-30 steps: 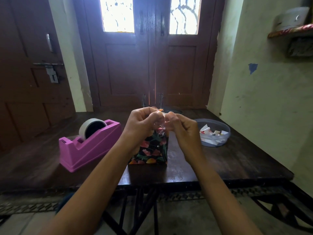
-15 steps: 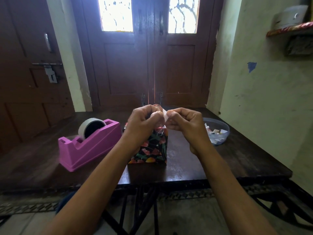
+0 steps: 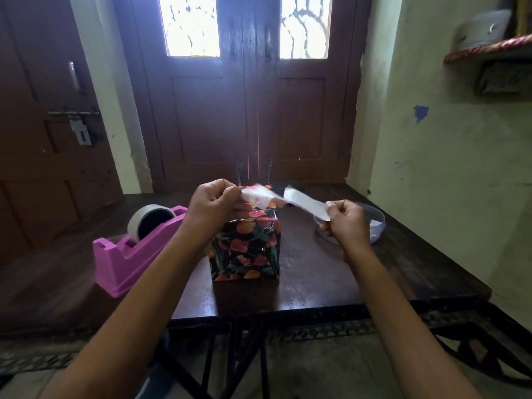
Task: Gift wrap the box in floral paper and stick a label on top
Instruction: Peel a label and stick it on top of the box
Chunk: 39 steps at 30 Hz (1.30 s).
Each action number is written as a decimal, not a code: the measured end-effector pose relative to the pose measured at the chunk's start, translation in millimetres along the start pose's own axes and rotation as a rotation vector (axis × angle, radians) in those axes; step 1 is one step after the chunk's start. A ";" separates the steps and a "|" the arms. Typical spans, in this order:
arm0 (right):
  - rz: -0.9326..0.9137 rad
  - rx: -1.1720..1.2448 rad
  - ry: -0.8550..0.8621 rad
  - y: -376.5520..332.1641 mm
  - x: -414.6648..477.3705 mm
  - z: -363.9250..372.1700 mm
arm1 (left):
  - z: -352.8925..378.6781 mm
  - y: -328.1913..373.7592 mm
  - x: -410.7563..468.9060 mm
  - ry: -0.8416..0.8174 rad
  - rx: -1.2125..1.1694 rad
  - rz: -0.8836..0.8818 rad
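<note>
A box wrapped in dark floral paper stands on the dark wooden table near its front edge. Above the box, my left hand pinches a translucent label piece. My right hand pinches a white backing strip, which stretches from the label towards the right. The two pieces are pulled apart but still meet near the middle.
A pink tape dispenser with a roll of tape sits left of the box. A clear shallow bowl with paper scraps lies behind my right hand. Brown double doors stand beyond the table, and a wall runs along the right.
My hands were together above the box; now my right hand has moved right and down, peeling the white strip away from the piece my left hand holds.
</note>
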State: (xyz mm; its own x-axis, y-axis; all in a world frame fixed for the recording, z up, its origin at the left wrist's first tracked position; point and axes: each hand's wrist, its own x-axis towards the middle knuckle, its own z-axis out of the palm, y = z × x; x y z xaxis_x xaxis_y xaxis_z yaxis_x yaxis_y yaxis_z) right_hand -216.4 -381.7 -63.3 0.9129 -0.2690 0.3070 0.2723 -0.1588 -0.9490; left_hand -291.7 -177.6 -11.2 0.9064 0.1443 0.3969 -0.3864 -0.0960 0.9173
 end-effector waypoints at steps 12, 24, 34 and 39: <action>-0.064 -0.636 0.020 69.0 5.6 -16.6 | -4.4 4.9 6.3 -0.019 0.094 0.006; -0.062 -0.620 -0.075 54.5 12.1 -21.1 | -2.9 4.2 3.5 -0.022 0.104 -0.011; -0.665 -0.257 -0.501 -65.4 -34.7 27.6 | -6.6 16.6 10.5 -0.047 0.171 0.024; -0.746 -0.259 -0.386 -70.4 -35.2 51.3 | -15.5 21.7 12.9 -0.057 0.213 0.059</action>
State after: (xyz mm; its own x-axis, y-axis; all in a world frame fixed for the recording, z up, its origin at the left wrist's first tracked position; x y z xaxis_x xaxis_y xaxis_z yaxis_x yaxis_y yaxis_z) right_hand -252.1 -312.4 -11.0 0.5762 0.3237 0.7505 0.8042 -0.3884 -0.4499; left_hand -291.1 -162.6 14.3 0.8941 0.0768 0.4413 -0.3994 -0.3095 0.8630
